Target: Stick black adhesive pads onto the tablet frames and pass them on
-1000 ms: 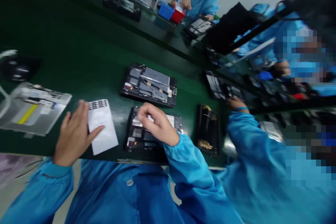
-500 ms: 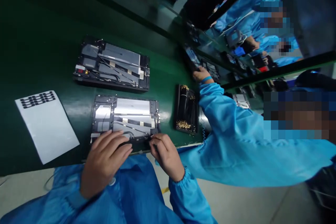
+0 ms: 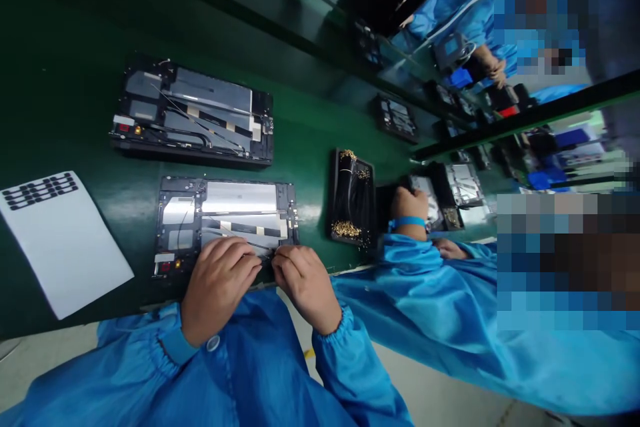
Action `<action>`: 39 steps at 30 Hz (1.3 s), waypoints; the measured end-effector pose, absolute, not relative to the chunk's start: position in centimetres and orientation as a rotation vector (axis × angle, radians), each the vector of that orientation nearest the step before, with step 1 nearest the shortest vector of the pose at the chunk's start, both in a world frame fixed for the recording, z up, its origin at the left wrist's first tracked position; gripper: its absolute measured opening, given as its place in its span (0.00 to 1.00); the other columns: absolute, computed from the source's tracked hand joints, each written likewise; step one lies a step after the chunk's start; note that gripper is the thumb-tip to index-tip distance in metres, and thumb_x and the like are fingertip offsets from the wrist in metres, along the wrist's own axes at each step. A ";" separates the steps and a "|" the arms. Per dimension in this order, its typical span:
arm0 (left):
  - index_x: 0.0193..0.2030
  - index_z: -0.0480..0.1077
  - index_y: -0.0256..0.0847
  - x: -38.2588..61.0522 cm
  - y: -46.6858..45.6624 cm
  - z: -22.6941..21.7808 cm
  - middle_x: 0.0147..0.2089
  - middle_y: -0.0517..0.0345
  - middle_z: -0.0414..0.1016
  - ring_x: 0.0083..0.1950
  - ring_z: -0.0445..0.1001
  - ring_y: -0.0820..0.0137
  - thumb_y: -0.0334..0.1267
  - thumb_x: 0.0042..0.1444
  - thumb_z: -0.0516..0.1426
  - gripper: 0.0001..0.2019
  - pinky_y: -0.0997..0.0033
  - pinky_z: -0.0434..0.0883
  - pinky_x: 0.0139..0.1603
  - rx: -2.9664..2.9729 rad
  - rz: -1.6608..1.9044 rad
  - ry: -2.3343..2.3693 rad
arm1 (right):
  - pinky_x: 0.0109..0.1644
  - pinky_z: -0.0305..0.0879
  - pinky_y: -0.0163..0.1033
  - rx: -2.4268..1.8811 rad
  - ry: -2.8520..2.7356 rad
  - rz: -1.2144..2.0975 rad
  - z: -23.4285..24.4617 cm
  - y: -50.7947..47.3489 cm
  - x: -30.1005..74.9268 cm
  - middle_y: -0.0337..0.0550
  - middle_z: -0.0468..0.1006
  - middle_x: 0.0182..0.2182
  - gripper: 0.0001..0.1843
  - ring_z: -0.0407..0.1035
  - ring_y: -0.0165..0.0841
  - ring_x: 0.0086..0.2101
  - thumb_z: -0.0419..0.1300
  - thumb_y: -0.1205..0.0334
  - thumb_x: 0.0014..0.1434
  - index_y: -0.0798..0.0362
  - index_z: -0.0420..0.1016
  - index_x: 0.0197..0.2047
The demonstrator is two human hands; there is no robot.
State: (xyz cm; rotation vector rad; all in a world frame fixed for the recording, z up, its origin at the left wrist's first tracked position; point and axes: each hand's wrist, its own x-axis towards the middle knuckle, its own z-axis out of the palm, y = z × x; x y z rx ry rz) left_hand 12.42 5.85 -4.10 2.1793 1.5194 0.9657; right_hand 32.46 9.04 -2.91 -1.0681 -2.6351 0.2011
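Observation:
An opened electronic device (image 3: pixel 240 197), with silver panels and black wiring, lies flat before me on the green table. My left hand (image 3: pixel 217 287) rests over its near edge, fingers bent and pressed together; whatever they pinch is hidden. Beside it, my right hand (image 3: pixel 307 287) pinches at the near right corner, closed on a thin black cable (image 3: pixel 264 248) that shows between the two hands. The fingertips hide part of that edge. Just beyond lies a second, thicker-looking opened device (image 3: pixel 210 93), with no hand on it.
A white sheet with black stickers (image 3: pixel 65 247) lies at left. Right of the device stands a black tray (image 3: pixel 330 203) of black cables with gold ends. A co-worker's hand (image 3: pixel 411 205) is at another device farther right. More devices (image 3: pixel 395 117) sit along the back rail.
My left hand has moved right along the near edge, closer to my right hand, and its fingers have closed up. The co-worker's hand has come back from the far devices. The view has shifted.

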 end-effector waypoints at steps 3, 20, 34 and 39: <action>0.40 0.74 0.41 12.7 6.0 -4.0 0.43 0.56 0.78 0.51 0.74 0.62 0.34 0.67 0.55 0.06 0.56 0.66 0.57 2.181 0.954 1.529 | 0.43 0.67 0.44 -1.063 -2.652 0.206 -3.0 9.0 32.5 0.49 0.80 0.43 0.07 0.71 0.38 0.40 0.55 0.68 0.70 0.54 0.74 0.45; 0.37 0.75 0.44 13.5 6.4 -4.7 0.42 0.57 0.77 0.51 0.73 0.61 0.34 0.66 0.56 0.07 0.58 0.65 0.51 2.317 0.956 1.539 | 0.47 0.73 0.43 -1.130 -2.397 0.535 -3.1 8.9 33.9 0.48 0.77 0.43 0.08 0.73 0.36 0.44 0.58 0.70 0.68 0.51 0.73 0.49; 0.37 0.76 0.45 13.7 6.5 -4.7 0.41 0.57 0.78 0.52 0.73 0.62 0.32 0.64 0.57 0.07 0.59 0.67 0.53 2.341 0.994 1.562 | 0.43 0.68 0.42 -1.109 -2.512 0.409 -3.1 9.3 33.6 0.48 0.79 0.41 0.05 0.71 0.35 0.40 0.57 0.68 0.69 0.52 0.74 0.45; 0.38 0.76 0.44 13.7 6.5 -4.9 0.41 0.58 0.78 0.52 0.74 0.61 0.32 0.65 0.57 0.07 0.58 0.67 0.53 2.330 1.012 1.546 | 0.43 0.68 0.42 -1.098 -2.507 0.386 -3.1 9.2 33.5 0.48 0.79 0.41 0.04 0.70 0.36 0.39 0.58 0.69 0.68 0.53 0.73 0.45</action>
